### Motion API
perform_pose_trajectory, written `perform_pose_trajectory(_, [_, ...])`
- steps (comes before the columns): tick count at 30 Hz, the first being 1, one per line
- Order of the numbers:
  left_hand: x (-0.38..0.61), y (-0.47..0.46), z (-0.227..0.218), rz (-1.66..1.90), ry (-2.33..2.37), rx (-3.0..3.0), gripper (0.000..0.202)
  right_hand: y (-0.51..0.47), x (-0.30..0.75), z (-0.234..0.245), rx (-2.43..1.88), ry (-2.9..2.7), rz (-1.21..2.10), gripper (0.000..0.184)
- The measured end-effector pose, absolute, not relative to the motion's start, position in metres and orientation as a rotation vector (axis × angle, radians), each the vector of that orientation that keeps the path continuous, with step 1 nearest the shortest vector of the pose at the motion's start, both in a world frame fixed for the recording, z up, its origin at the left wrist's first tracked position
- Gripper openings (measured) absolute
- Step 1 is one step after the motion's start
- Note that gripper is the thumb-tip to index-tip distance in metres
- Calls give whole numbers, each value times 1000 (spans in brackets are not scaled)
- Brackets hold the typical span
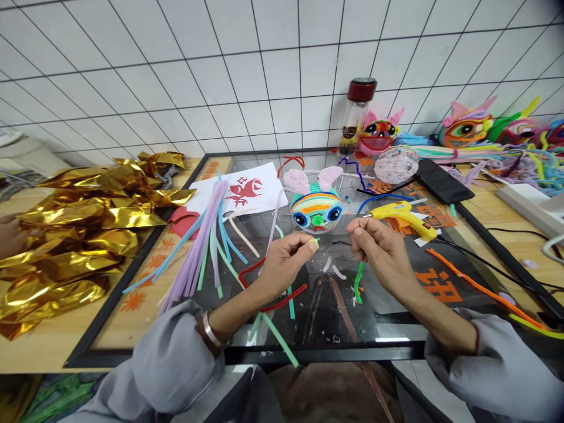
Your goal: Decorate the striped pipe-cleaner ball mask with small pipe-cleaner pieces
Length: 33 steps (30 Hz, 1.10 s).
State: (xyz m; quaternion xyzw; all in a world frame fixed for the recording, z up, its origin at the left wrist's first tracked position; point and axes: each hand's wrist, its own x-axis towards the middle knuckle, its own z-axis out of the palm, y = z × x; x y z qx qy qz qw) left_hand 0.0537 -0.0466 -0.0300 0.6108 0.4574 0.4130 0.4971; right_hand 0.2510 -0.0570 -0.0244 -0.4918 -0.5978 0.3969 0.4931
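My left hand (288, 258) is closed in a pinch, with the tip of a small green pipe cleaner piece (317, 239) showing at its fingertips. Opposite it, my right hand (374, 244) has its thumb and fingers pressed together; what they hold, if anything, is hidden. Below the right hand is a short green pipe cleaner (359, 285) with bits of fuzz around it; I cannot tell if it touches the fingers. Just beyond both hands sits a round animal face (317, 205) of coiled pipe cleaners, with blue eyes, a green nose and pink ears.
A yellow hot glue gun (400, 216) and a black phone (445, 179) lie at right. Purple, blue and green pipe cleaners (198, 252) spread at left beside gold foil (79, 235). A glass bottle (356, 117) and finished faces (466, 126) stand by the wall. Another person's hand (11, 235) shows far left.
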Motion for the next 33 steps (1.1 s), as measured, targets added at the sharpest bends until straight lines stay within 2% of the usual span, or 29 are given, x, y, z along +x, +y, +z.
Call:
perform_pose_trajectory(4, [54, -47, -32, 986, 1089, 1543, 25, -58, 250, -20, -1257, -1625, 891, 34])
perform_pose_trajectory(9, [59, -51, -33, 928, 1023, 1702, 29, -61, 239, -21, -1127, -1794, 888, 20])
perform_pose_trajectory(13, [63, -53, -31, 926, 1054, 1659, 26, -60, 236, -23, -1129, -1782, 903, 18])
perform_pose_trajectory(20, [68, -54, -27, 906, 1057, 1572, 21, -62, 240, -20, -1079, -1913, 652, 11])
perform_pose_trajectory(24, [68, -51, -25, 893, 1039, 1554, 19, -64, 237, -23, -979, -2039, 370, 12])
perform_pose_trajectory(29, [69, -56, -22, 882, 1000, 1510, 15, -60, 240, -25, -881, -2134, -215, 20])
perform_pose_trajectory(31, [71, -63, -21, 854, 940, 1513, 14, -56, 249, -21, -941, -2083, -366, 24])
perform_pose_trajectory(33, [73, -69, -18, 790, 853, 1533, 11, -55, 257, -14, -1080, -1874, -409, 20])
